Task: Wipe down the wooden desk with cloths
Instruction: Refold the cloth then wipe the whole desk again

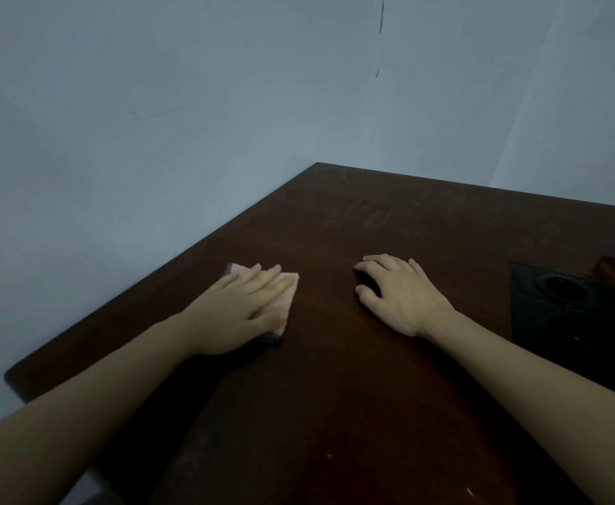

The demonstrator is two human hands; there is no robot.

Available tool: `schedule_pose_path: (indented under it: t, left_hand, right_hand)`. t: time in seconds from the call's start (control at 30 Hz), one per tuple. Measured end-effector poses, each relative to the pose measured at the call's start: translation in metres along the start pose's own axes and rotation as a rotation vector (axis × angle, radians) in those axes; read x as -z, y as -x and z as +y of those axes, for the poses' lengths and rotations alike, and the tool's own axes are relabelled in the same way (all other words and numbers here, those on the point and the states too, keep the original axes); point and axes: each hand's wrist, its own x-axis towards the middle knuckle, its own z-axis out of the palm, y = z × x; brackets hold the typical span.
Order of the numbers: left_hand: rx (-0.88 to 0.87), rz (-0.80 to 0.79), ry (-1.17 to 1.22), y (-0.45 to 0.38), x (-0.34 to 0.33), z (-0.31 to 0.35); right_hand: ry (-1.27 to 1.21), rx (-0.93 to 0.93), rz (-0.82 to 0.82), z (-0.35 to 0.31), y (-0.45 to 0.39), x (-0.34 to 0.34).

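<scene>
Dark wooden worktop [390, 359], our left hand [247, 304] pressing flat on a pink cloth [289, 286], our right hand [397, 289] fingers curled, holding nothing we can see.

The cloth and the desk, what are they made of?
The pink cloth looks like soft fabric, maybe microfibre: it lies limp and matte under the left hand. The desk looks like dark brown wood, smooth with a dull sheen and faint scuffs.

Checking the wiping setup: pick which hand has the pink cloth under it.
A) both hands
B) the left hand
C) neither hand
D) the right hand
B: the left hand lies flat on the pink cloth near the desk's left edge, while no pink cloth shows under the right hand.
</scene>
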Motion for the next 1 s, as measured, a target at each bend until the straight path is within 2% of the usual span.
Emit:
schedule_pose_path:
  t: [0.07,0.23,0.43,0.53,0.77,0.87,1.0]
  left_hand:
    - [0.04,0.004,0.015,0.01,0.0,-0.019]
    - [0.273,-0.001,-0.031,-0.007,0.001,-0.074]
    - [0.444,0.007,-0.007,-0.043,0.005,-0.068]
    - [0.39,-0.004,0.015,-0.035,0.009,-0.044]
    - [0.044,-0.009,-0.007,0.034,-0.001,0.006]
    - [0.062,-0.013,0.016,0.044,-0.002,-0.01]
    - [0.24,-0.002,-0.009,0.024,-0.001,-0.056]
  right_hand:
    - [0.004,-0.002,0.003,0.001,0.0,0.0]
    - [0.006,-0.003,0.01,0.0,-0.002,0.0]
    - [0.009,-0.004,0.02,0.0,-0.003,0.0]
    - [0.007,-0.006,0.019,-0.001,-0.002,0.0]
    - [0.021,-0.006,0.012,0.0,0.0,0.0]
    - [0.029,-0.004,0.013,0.001,0.0,-0.001]
    - [0.018,-0.004,0.02,0.002,-0.001,-0.001]
